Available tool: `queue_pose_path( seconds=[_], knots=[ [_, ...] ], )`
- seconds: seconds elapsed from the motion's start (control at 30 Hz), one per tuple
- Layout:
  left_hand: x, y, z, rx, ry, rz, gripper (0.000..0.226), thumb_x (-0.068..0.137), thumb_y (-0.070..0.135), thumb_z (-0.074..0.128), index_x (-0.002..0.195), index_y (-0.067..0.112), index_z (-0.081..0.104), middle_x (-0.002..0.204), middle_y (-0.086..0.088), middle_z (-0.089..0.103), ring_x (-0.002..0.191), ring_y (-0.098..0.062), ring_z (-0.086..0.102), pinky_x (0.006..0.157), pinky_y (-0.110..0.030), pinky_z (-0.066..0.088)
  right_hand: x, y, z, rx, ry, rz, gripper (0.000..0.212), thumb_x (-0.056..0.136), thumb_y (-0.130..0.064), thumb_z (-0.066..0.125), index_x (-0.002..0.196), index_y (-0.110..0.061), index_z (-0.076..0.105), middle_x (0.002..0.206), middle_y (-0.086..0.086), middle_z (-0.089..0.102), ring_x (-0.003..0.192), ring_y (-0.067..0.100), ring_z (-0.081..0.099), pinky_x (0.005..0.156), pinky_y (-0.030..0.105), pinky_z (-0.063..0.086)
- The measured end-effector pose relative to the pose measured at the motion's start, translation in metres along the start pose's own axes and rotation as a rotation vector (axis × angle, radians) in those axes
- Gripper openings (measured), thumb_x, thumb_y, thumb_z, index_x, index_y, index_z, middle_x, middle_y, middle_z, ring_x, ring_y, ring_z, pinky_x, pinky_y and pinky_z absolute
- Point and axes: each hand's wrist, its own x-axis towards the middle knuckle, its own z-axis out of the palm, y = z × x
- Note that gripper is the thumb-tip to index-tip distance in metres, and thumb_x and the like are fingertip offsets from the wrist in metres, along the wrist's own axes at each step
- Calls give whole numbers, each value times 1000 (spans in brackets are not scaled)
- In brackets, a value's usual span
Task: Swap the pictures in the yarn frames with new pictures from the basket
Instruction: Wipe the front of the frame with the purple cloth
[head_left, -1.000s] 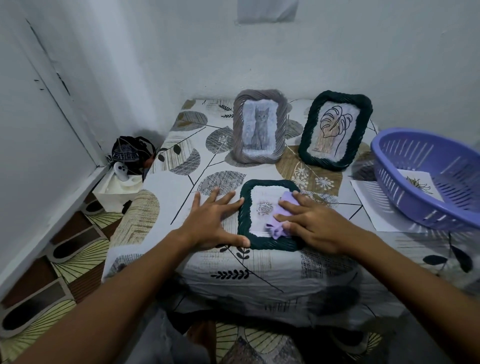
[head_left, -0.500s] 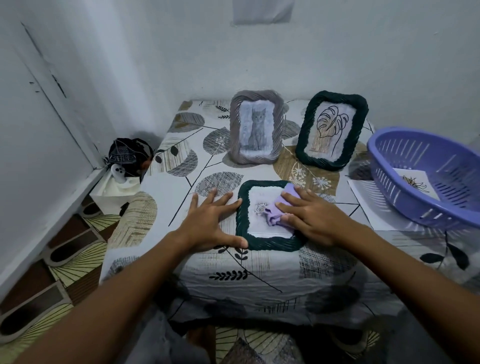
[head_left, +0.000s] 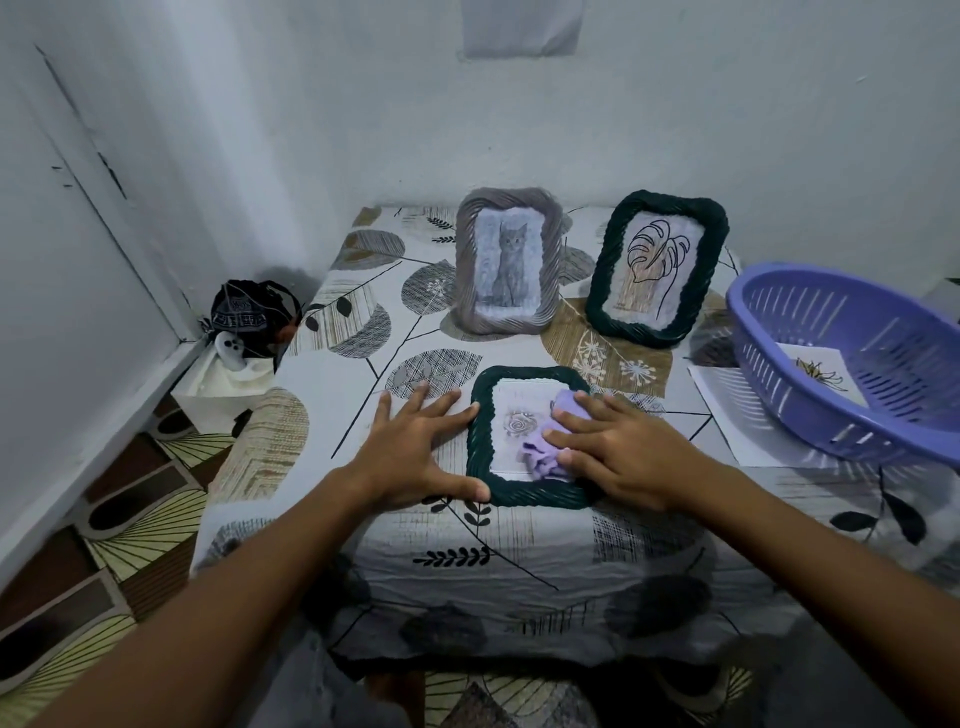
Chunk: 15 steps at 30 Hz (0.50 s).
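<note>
Lying flat near the table's (head_left: 519, 551) front edge, the dark green yarn frame (head_left: 530, 491) held a rose picture. Left hand (head_left: 415, 457), fingers spread, pressed beside its left rim. Right hand (head_left: 618, 452) pressed a lilac cloth (head_left: 545, 452) on the glass, drawn nearer the front rim than before. Purple basket (head_left: 810, 395) sat at the right edge.

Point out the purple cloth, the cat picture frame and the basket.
purple cloth (head_left: 540, 451), head view, bunched lower fold.
cat picture frame (head_left: 549, 270), head view, right yarn edge.
basket (head_left: 810, 395), head view, front wall.
</note>
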Motion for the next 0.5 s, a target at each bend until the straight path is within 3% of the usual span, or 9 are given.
queue_pose_path(
  seconds=[0.1, 0.27, 0.4, 0.5],
  knots=[
    [0, 0, 0, -1, -2, 1, 114, 48, 96, 43, 147, 45, 19, 159, 13, 7, 147, -16, -11, 113, -56, -16, 19, 3, -2, -32, 3, 92, 99, 75, -68, -24, 150, -26, 24, 158, 0, 22, 148, 26, 4, 118, 38, 5],
    [0, 2, -1, 5, -7, -5, 118, 45, 98, 41, 148, 44, 21, 160, 13, 9, 147, -16, -10, 114, -57, -13, 60, -14, 1, 25, 17, 150, 55, 102, -47, 12, 152, -24, 20, 160, 5, 14, 148, 29, -3, 120, 44, -1],
    [1, 1, -1, 21, -2, -2, 119, 44, 100, 38, 148, 45, 20, 160, 13, 9, 147, -15, -10, 114, -57, -12, 56, -24, 2, 95, 6, 53, 50, 104, -41, 21, 151, -26, 25, 160, 1, 12, 148, 24, -3, 119, 38, -2],
    [0, 2, -1, 19, -4, 3, 119, 44, 99, 37, 148, 45, 18, 160, 13, 8, 147, -16, -10, 114, -58, -13, 37, -15, -3, 91, 0, -6, 53, 101, -47, 17, 149, -27, 30, 159, -3, 15, 148, 20, 3, 119, 33, 4]
  ],
)
